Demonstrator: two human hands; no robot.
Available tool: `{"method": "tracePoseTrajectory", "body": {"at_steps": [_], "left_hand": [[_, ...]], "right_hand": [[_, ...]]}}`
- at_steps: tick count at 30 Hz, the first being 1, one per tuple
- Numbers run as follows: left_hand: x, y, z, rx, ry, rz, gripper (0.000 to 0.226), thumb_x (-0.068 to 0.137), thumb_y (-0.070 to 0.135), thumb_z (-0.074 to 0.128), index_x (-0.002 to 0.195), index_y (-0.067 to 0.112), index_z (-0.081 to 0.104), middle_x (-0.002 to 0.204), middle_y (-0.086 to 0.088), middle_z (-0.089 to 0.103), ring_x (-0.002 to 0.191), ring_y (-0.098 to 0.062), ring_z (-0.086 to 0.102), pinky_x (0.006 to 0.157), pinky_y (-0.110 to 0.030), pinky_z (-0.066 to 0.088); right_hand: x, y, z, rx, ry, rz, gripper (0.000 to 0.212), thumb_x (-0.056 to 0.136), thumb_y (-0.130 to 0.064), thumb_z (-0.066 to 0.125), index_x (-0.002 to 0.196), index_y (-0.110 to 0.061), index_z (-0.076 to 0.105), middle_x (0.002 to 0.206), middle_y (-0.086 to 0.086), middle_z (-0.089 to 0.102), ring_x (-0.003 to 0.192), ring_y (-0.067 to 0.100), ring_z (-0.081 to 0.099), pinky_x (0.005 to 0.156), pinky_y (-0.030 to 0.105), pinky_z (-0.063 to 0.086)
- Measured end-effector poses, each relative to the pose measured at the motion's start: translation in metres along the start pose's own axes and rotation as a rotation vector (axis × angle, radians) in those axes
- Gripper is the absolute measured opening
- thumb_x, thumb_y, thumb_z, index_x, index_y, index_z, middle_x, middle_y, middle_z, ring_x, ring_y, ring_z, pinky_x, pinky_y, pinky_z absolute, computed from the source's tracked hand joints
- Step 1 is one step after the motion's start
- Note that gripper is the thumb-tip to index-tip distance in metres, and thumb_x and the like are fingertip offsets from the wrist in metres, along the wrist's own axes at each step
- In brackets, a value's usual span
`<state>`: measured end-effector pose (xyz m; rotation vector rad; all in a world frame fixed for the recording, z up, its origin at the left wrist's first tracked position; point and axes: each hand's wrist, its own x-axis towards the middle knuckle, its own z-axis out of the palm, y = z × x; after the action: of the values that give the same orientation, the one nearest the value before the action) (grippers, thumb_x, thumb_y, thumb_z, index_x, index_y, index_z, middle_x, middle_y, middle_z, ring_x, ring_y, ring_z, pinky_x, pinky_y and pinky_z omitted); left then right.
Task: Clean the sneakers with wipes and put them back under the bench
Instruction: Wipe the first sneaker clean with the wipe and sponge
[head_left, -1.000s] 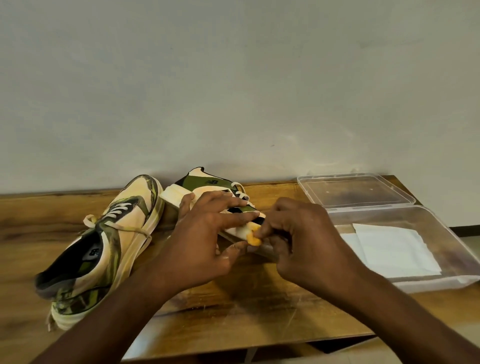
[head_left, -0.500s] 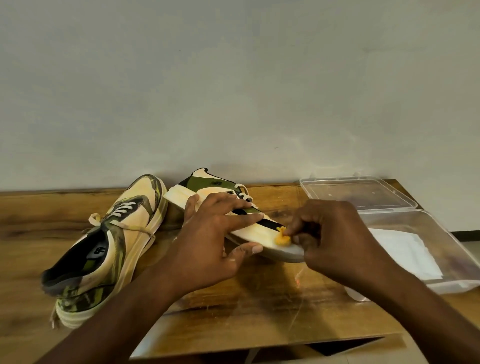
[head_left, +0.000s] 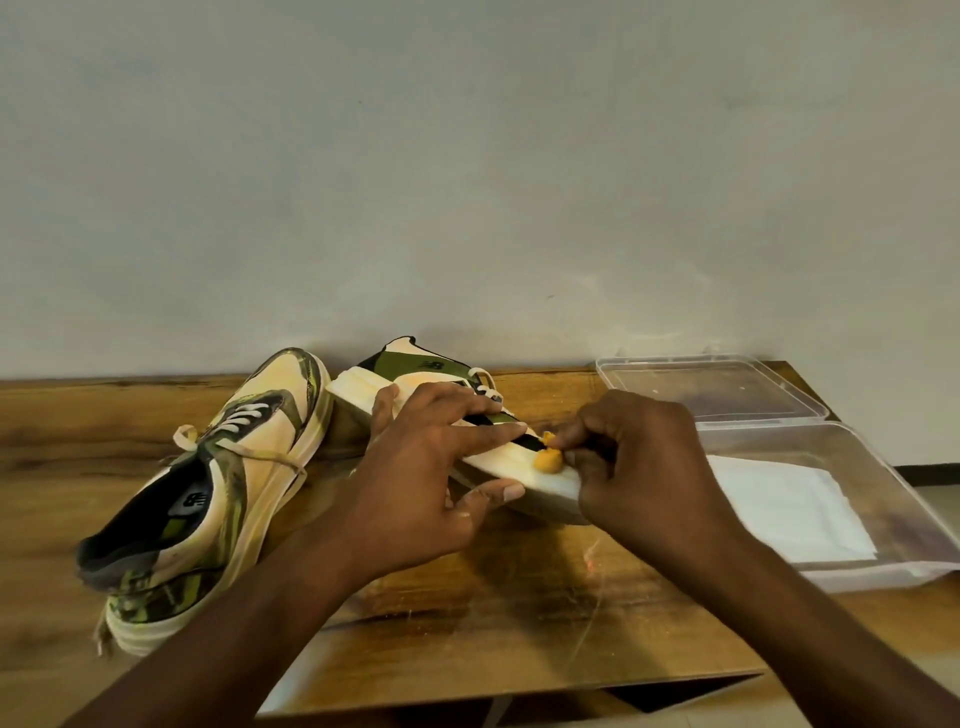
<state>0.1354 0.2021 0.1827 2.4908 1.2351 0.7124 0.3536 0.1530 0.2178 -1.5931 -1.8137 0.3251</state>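
Note:
Two cream and green sneakers lie on the wooden bench top (head_left: 493, 639). The left sneaker (head_left: 208, 493) stands upright with its opening toward me. The right sneaker (head_left: 415, 369) lies tipped on its side, sole edge facing me. My left hand (head_left: 421, 478) grips it across the middle, fingers over the upper and thumb under the sole. My right hand (head_left: 639, 467) pinches a small crumpled, yellow-stained wipe (head_left: 548, 460) against the sole edge near the toe.
A clear plastic box (head_left: 893, 499) with white folded wipes (head_left: 784, 509) sits at the right, its open lid (head_left: 711, 389) lying behind it. A plain wall rises right behind the bench. The bench's front edge is close below my forearms.
My right hand has slid the wipe rightward along the sole edge toward the toe. My left hand keeps its grip on the tipped sneaker.

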Motion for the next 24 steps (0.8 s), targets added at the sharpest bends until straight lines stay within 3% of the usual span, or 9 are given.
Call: {"method": "tracePoseTrajectory", "body": {"at_steps": [4,7,10,13,16,19,21,24], "left_hand": [[-0.002,-0.008,0.0,0.039,0.007,0.046,0.053,0.085,0.066,0.065,0.136,0.051,0.063,0.147,0.026,0.052,0.146,-0.01,0.038,0.112,-0.068,0.027],[-0.004,-0.009,0.0,0.013,0.009,0.036,0.055,0.086,0.068,0.061,0.138,0.052,0.061,0.149,0.027,0.05,0.148,-0.009,0.035,0.116,-0.068,0.024],[-0.003,-0.005,0.001,0.003,0.022,0.024,0.055,0.086,0.067,0.062,0.138,0.05,0.062,0.148,0.025,0.052,0.147,-0.009,0.035,0.117,-0.068,0.021],[-0.001,-0.005,0.003,0.0,0.031,0.031,0.053,0.085,0.066,0.062,0.136,0.05,0.064,0.146,0.026,0.053,0.145,-0.009,0.038,0.115,-0.07,0.024],[-0.003,-0.01,0.002,0.009,0.012,0.05,0.053,0.083,0.06,0.063,0.135,0.053,0.062,0.147,0.027,0.051,0.145,-0.01,0.038,0.113,-0.07,0.027],[-0.005,-0.011,0.001,0.02,0.003,0.05,0.055,0.084,0.064,0.065,0.138,0.053,0.061,0.149,0.028,0.049,0.147,-0.009,0.036,0.114,-0.069,0.025],[-0.005,-0.009,0.001,0.003,0.013,0.043,0.055,0.085,0.068,0.061,0.138,0.052,0.062,0.148,0.028,0.05,0.147,-0.008,0.035,0.116,-0.069,0.022],[-0.003,-0.006,0.004,-0.014,0.037,0.036,0.054,0.084,0.068,0.061,0.136,0.051,0.064,0.147,0.027,0.052,0.147,-0.008,0.036,0.116,-0.07,0.022]], "right_hand": [[-0.006,-0.012,0.007,0.024,-0.101,-0.097,0.026,0.079,0.0,0.08,0.083,-0.026,0.081,0.085,-0.013,0.066,0.077,0.005,0.062,0.062,0.035,0.057],[-0.007,-0.003,-0.012,0.042,-0.201,-0.013,0.03,0.08,0.003,0.079,0.08,-0.026,0.082,0.086,-0.015,0.068,0.08,0.005,0.065,0.067,0.029,0.059],[-0.001,0.008,-0.018,0.019,-0.116,0.072,0.03,0.079,0.004,0.08,0.081,-0.025,0.082,0.086,-0.013,0.071,0.08,0.007,0.067,0.072,0.036,0.062],[-0.001,-0.005,-0.002,0.033,-0.029,-0.009,0.026,0.078,0.003,0.079,0.082,-0.023,0.082,0.085,-0.01,0.07,0.077,0.007,0.066,0.068,0.039,0.06],[-0.007,-0.02,0.005,0.011,-0.147,-0.122,0.027,0.077,-0.001,0.081,0.085,-0.026,0.083,0.087,-0.011,0.066,0.077,0.005,0.06,0.062,0.036,0.057],[-0.006,-0.014,-0.011,-0.005,-0.233,-0.048,0.028,0.077,0.001,0.081,0.082,-0.027,0.083,0.086,-0.014,0.067,0.076,0.004,0.062,0.064,0.029,0.058],[-0.003,-0.005,-0.017,-0.016,-0.182,-0.011,0.027,0.077,0.001,0.081,0.081,-0.025,0.084,0.085,-0.014,0.071,0.075,0.005,0.065,0.067,0.028,0.059],[0.0,-0.005,-0.004,-0.031,-0.054,-0.03,0.025,0.078,0.001,0.08,0.082,-0.023,0.083,0.084,-0.009,0.071,0.075,0.007,0.064,0.067,0.037,0.059]]}}
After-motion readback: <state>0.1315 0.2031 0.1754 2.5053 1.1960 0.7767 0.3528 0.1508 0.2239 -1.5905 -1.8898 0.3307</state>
